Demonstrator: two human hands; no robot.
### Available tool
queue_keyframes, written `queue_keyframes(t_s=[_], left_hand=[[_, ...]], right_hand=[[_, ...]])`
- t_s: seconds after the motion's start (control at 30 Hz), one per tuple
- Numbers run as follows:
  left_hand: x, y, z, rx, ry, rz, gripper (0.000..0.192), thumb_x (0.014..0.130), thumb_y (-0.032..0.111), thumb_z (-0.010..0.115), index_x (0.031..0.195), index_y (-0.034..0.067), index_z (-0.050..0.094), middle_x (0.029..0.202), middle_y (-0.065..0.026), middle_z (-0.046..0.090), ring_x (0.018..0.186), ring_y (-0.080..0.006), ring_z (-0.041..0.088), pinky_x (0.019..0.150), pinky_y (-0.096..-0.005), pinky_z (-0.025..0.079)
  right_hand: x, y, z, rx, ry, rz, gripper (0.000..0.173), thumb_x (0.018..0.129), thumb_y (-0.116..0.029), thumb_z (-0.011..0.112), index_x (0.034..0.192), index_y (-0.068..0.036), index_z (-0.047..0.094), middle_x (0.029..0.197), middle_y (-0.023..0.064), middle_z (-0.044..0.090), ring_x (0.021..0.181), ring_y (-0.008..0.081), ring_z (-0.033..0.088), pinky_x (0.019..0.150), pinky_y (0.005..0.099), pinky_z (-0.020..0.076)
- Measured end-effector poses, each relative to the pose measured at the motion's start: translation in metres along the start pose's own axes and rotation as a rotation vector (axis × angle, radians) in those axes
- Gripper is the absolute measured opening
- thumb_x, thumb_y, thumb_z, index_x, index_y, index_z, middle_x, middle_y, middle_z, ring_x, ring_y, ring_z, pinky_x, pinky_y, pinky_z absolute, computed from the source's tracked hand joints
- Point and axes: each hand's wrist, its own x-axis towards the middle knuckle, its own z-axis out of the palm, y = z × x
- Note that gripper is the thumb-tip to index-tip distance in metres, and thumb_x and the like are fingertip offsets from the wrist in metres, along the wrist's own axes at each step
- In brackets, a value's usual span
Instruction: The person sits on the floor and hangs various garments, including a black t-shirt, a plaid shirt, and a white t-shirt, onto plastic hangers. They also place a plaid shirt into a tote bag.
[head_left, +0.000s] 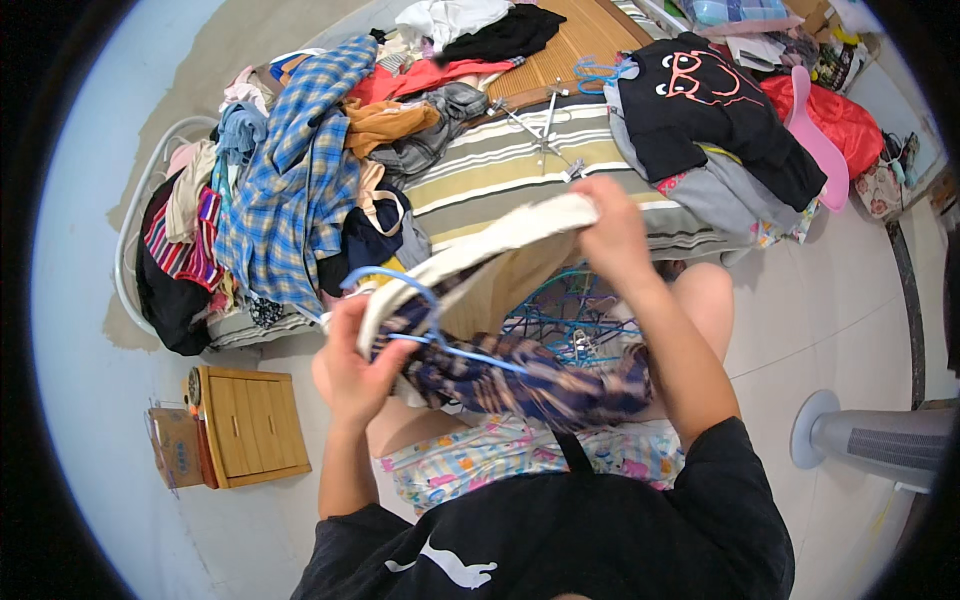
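Between my two hands stretches the cream edge of a garment (487, 240), somewhat blurred. My left hand (356, 367) grips the left end of that edge. A blue clothes hanger (431, 300) lies against my left thumb, its hook curving over the cream band. Farther out and to the right, my right hand (616, 229) pinches the other end. Dark plaid cloth (525, 375) hangs under the hanger, over my lap; whether it is part of the cream garment, I cannot tell. Behind it, a tangle of blue, green and purple hangers (570, 315) sits between my legs, partly hidden.
A striped bed (517, 180) holds a clothes pile with a blue plaid shirt (300, 187) at left. Folded clothes topped by a black T-shirt (697, 112) lie at right. Metal clip hangers (546, 135) rest between. A wooden cabinet (255, 424) and a grey fan (870, 439) flank me.
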Motion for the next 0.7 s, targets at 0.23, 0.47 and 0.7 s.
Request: queue_keyframes(t_s=[0.23, 0.47, 0.7], left_hand=[[0.001, -0.025, -0.017, 0.107, 0.192, -0.096, 0.030, 0.086, 0.013, 0.074, 0.110, -0.002, 0.062, 0.096, -0.0040, 0.067, 0.084, -0.0117, 0.058, 0.079, -0.0260, 0.047], [0.014, -0.031, 0.001, -0.014, 0.349, -0.081, 0.019, 0.094, 0.013, 0.067, 0.104, -0.003, 0.064, 0.092, -0.0037, 0.066, 0.083, -0.0094, 0.055, 0.077, -0.0251, 0.046], [0.021, -0.040, 0.011, 0.074, 0.536, -0.044, 0.019, 0.093, 0.016, 0.069, 0.097, -0.002, 0.065, 0.084, -0.0038, 0.067, 0.076, -0.0101, 0.056, 0.071, -0.0264, 0.046]], right_hand=[[0.005, 0.007, -0.043, 0.786, -0.316, 0.292, 0.009, 0.094, -0.006, 0.060, 0.103, -0.003, 0.057, 0.089, -0.0050, 0.057, 0.082, 0.0018, 0.051, 0.070, 0.0186, 0.0417], [-0.024, -0.036, -0.065, 0.258, -0.295, -0.022, 0.036, 0.074, -0.023, 0.087, 0.084, -0.003, 0.060, 0.074, 0.0058, 0.061, 0.068, 0.0089, 0.055, 0.062, 0.0255, 0.0454], [-0.030, -0.027, -0.053, 0.033, -0.483, -0.476, 0.028, 0.062, -0.005, 0.077, 0.077, -0.005, 0.053, 0.072, 0.0106, 0.051, 0.073, 0.0323, 0.053, 0.063, 0.0411, 0.0430]])
